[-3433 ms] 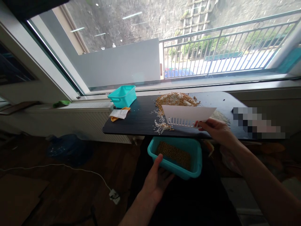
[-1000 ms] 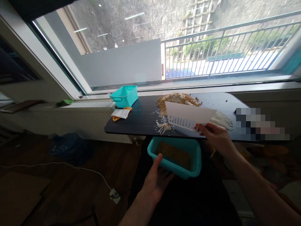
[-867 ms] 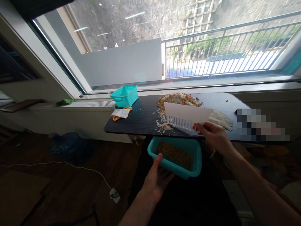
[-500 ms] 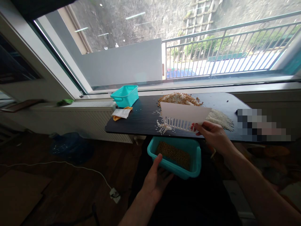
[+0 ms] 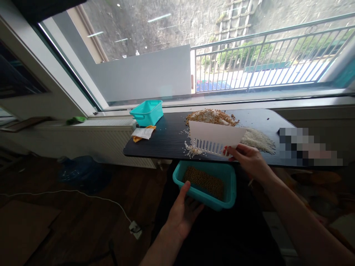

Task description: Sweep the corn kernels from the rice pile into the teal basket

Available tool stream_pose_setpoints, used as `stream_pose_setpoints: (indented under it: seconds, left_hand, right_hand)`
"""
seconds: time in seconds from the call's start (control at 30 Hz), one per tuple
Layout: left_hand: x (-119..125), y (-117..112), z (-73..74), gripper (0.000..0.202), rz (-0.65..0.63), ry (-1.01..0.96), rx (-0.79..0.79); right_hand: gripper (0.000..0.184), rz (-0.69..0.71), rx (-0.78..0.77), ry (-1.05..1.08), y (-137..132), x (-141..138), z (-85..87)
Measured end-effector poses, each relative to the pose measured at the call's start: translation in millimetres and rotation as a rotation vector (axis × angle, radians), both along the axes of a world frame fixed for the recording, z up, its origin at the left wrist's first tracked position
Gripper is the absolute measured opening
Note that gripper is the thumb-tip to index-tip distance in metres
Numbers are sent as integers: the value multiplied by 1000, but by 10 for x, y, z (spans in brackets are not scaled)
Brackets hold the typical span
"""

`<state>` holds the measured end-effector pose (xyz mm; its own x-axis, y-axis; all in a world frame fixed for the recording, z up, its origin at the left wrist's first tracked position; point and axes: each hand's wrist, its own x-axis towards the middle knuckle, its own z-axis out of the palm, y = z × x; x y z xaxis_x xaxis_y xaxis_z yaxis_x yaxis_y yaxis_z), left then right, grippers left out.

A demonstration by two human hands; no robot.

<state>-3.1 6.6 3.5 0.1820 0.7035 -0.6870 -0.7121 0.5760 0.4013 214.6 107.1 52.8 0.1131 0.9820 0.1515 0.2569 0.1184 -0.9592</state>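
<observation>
My left hand (image 5: 183, 210) grips the near side of a teal plastic basin (image 5: 232, 184), thumb over the rim and fingers underneath. Tan beans or grains (image 5: 203, 181) cover part of its bottom. My right hand (image 5: 246, 157) pinches the lower right corner of a white slotted scraper (image 5: 216, 133), held above the table's front edge and over the basin's far side. Behind the scraper lies a mixed heap of white and orange-brown grains (image 5: 212, 115). A pile of white rice (image 5: 257, 139) is right of it, and scattered rice grains (image 5: 190, 149) lie by its lower left.
A dark table (image 5: 166, 147) stands against the window. At its left are a second teal basin (image 5: 149, 114) and a folded white and yellow cloth (image 5: 142, 133). A radiator (image 5: 116, 138), a blue water jug (image 5: 83, 171) and a power strip (image 5: 135, 229) are farther left.
The scraper and my right hand have shifted slightly left and down. The basin in my left hand has moved very slightly left.
</observation>
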Motion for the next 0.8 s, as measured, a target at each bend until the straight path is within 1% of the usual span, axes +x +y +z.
stream_pose_setpoints:
  seconds: [0.2, 0.37, 0.53, 0.67, 0.8]
  left_hand:
    - [-4, -5, 8, 54, -3, 5, 0]
    - [-7, 0, 15, 52, 6, 8, -17]
    - [-9, 11, 4, 54, 3, 4, -25]
    - [-6, 11, 4, 55, 2, 6, -20]
    - [-4, 9, 23, 54, -4, 13, -22]
  right_hand:
    - [41, -1, 18, 26, -25, 6, 96]
    - [37, -21, 4, 20, -12, 22, 54]
    - [36, 12, -15, 12, -53, 70, 16]
    - [40, 11, -4, -19, -65, 120, 31]
    - [42, -3, -12, -46, -97, 136, 86]
